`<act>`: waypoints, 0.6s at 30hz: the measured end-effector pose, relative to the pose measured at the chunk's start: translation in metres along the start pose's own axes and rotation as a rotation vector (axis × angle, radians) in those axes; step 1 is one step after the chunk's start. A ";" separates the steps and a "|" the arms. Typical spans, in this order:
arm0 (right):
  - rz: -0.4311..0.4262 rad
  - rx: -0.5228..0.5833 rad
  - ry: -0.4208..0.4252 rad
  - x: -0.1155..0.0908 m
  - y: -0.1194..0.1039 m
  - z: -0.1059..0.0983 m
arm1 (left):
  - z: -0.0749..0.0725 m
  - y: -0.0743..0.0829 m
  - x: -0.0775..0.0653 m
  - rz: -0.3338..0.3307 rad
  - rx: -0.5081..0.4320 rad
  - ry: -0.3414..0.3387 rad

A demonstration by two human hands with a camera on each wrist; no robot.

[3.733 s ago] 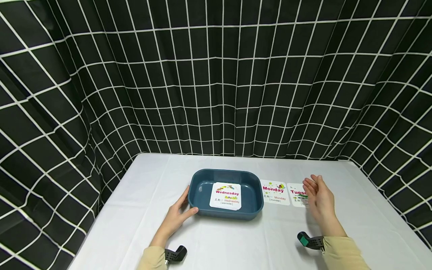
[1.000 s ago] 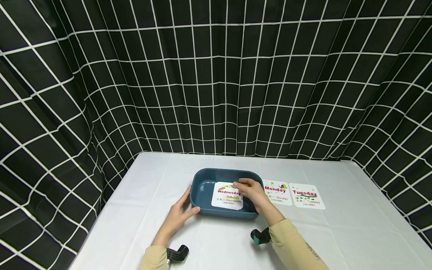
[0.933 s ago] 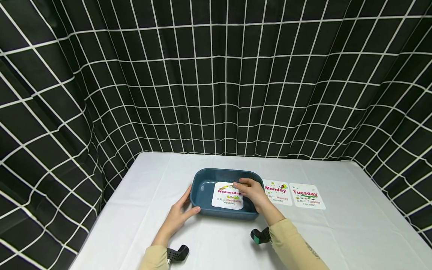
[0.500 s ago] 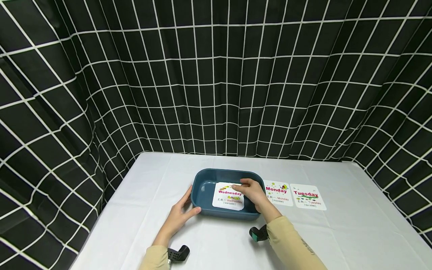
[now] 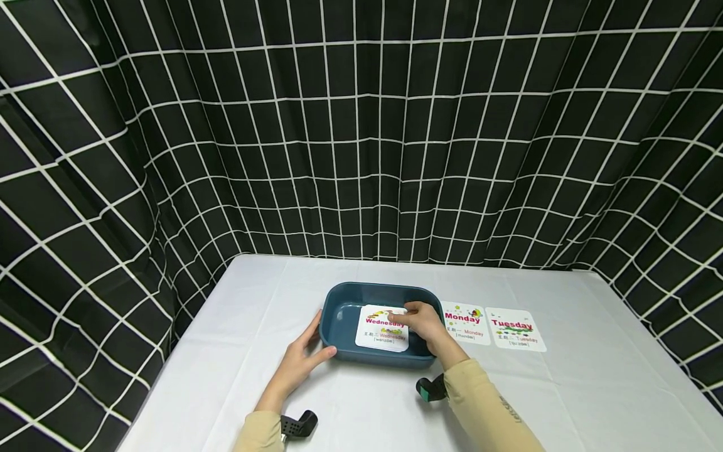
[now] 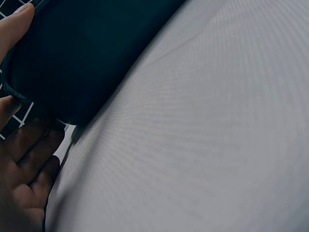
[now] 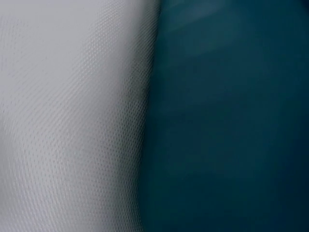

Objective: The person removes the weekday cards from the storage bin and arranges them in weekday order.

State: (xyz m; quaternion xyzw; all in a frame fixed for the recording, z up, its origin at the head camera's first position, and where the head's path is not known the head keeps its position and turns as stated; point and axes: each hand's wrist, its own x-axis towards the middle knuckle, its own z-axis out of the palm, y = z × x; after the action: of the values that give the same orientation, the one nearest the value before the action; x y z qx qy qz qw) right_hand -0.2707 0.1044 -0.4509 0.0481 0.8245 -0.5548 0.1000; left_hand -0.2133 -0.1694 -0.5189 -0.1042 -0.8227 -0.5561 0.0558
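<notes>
A dark blue rectangular tray (image 5: 341,320) stands on the white-covered table, and a white Wednesday card (image 5: 380,338) lies in it on top of a small stack. My left hand (image 5: 295,364) holds the tray's left end, thumb at the near corner and fingers along the side. In the left wrist view the thumb (image 6: 18,21) lies on the rim, while some fingers hang below it. My right hand (image 5: 427,328) reaches over the tray's right side and pinches the card's right edge, thumb across its face. The right wrist view shows only the tray's wall (image 7: 217,121) and cloth.
To the right of the tray lie a Monday card (image 5: 469,317), partly behind the right wrist, and a Tuesday card (image 5: 516,329), side by side. White cloth (image 5: 610,376) covers the table. A black curtain (image 5: 373,157) with white grid lines hangs behind.
My right hand came from the Tuesday card into the tray, to the Wednesday card. Lately its thumb has slid slightly down the card. My left hand stays at the tray.
</notes>
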 end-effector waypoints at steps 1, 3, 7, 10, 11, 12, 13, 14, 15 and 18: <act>0.001 -0.006 0.005 0.000 0.000 0.000 | 0.000 0.000 0.000 -0.002 0.001 0.000; 0.004 -0.026 0.012 0.000 0.000 0.001 | 0.000 0.000 0.000 -0.006 0.000 0.000; 0.023 -0.062 0.014 -0.001 0.000 0.001 | 0.000 0.001 -0.001 -0.008 -0.003 0.001; 0.041 -0.082 0.013 0.000 0.000 0.002 | 0.000 0.001 -0.001 -0.007 -0.002 0.004; 0.046 -0.091 0.016 0.001 -0.001 0.002 | 0.000 0.001 -0.001 -0.005 -0.002 0.004; 0.051 -0.100 0.017 0.001 -0.001 0.003 | 0.000 0.001 -0.001 -0.006 -0.003 0.005; 0.051 -0.117 0.018 0.002 -0.001 0.003 | 0.000 0.001 -0.001 -0.005 -0.003 0.005; 0.052 -0.130 0.020 0.003 0.000 0.004 | 0.000 0.001 -0.001 -0.005 -0.003 0.005; 0.053 -0.148 0.023 0.003 0.000 0.004 | 0.000 0.001 -0.001 -0.004 -0.003 0.004; 0.045 -0.199 0.024 0.005 0.001 0.007 | -0.001 0.001 -0.001 -0.004 -0.003 0.000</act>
State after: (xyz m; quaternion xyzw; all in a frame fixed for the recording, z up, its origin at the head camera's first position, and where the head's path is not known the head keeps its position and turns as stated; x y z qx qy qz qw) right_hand -0.2747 0.0986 -0.4553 0.0633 0.8755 -0.4670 0.1068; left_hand -0.2122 -0.1699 -0.5184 -0.1030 -0.8219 -0.5576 0.0545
